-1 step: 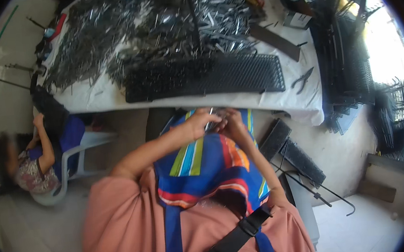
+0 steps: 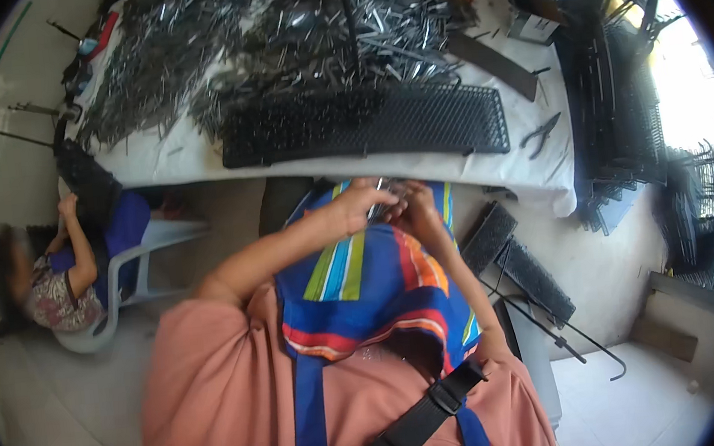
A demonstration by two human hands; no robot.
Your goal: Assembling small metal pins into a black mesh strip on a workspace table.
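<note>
My left hand (image 2: pixel 361 205) and my right hand (image 2: pixel 416 207) meet over my lap, just below the table's front edge. Small shiny metal pieces (image 2: pixel 383 188) are gripped in the left hand, thumb on top. The right hand's closed fingers press against the same spot; what they pinch is too small to make out. Beyond the hands, a long black perforated rack (image 2: pixel 433 121) lies along the table edge, its left part filled with dark small pieces. Behind it spreads a large heap of thin metal strips (image 2: pixel 289 49) on the white-covered table (image 2: pixel 167 168).
Pliers (image 2: pixel 541 136) and a flat dark bar (image 2: pixel 494 65) lie on the table's right side. Dark racks (image 2: pixel 617 112) are stacked to the right. More black racks (image 2: pixel 535 285) and a bent rod stand by my right arm. Another person (image 2: pixel 66 281) sits at left by a pale chair (image 2: pixel 114 285).
The whole view has shifted slightly, with the table and rack a little higher in the picture. My hands stay together around the small metal pieces.
</note>
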